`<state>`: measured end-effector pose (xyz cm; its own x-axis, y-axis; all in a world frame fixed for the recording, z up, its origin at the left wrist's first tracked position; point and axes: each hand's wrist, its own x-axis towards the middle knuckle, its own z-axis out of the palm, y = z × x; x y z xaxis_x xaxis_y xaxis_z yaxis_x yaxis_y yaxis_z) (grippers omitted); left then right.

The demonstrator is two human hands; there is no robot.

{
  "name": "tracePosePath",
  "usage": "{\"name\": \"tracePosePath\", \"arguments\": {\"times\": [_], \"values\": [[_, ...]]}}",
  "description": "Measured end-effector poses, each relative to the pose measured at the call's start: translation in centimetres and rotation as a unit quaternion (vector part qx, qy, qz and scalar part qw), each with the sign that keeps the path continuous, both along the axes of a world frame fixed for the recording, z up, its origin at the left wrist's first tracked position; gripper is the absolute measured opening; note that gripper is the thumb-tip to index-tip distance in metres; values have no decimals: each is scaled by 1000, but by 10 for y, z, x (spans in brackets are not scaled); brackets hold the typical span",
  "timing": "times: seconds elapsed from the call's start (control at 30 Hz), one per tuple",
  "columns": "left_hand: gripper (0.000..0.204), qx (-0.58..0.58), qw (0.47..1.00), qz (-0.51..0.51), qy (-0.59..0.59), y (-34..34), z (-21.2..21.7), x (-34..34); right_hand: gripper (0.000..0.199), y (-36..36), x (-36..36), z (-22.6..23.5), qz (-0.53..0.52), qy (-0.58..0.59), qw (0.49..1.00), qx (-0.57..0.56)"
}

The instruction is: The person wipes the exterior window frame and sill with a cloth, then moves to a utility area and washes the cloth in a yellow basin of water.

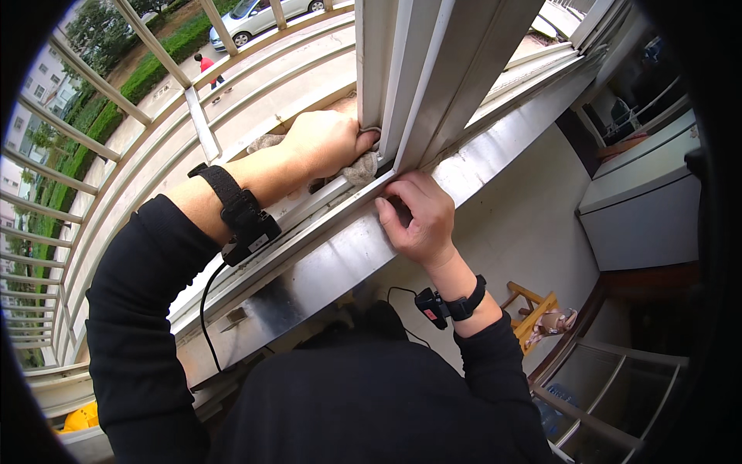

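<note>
My left hand (321,145) reaches over the window track (297,236) and presses a grey cloth (361,171) into the corner at the foot of the upright window frame (456,77). Its fingers are closed on the cloth, and part of that cloth lies hidden under the hand. On the room side of the same frame, my right hand (423,219) is closed, with curled fingers against the frame's lower end. What those fingers hold, if anything, is hidden. Below the track runs a shiny metal sill (340,261).
Metal window bars (100,147) curve along the left, with a street, a parked car (255,19) and a person in red (204,65) outside. Behind on the right are a small wooden stool (533,313) and a white cabinet (645,220). A cable (204,309) hangs from my left wrist device.
</note>
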<state>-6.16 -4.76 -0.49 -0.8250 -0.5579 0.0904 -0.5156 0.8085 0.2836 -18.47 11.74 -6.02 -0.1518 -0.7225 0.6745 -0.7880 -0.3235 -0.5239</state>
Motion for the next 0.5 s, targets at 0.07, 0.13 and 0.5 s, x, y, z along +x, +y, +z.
{"name": "tracePosePath", "arguments": {"times": [0.07, 0.13, 0.5], "values": [[34, 1, 1000, 0, -20, 2, 2, 3, 12, 1, -1, -1, 1, -6, 1000, 9], [33, 3, 997, 2, -72, 4, 6, 9, 12, 2, -2, -1, 1, -18, 1000, 14], [25, 79, 961, 31, -265, 28, 34, 131, 12, 1, -8, -4, 13, -16, 1000, -6]]}}
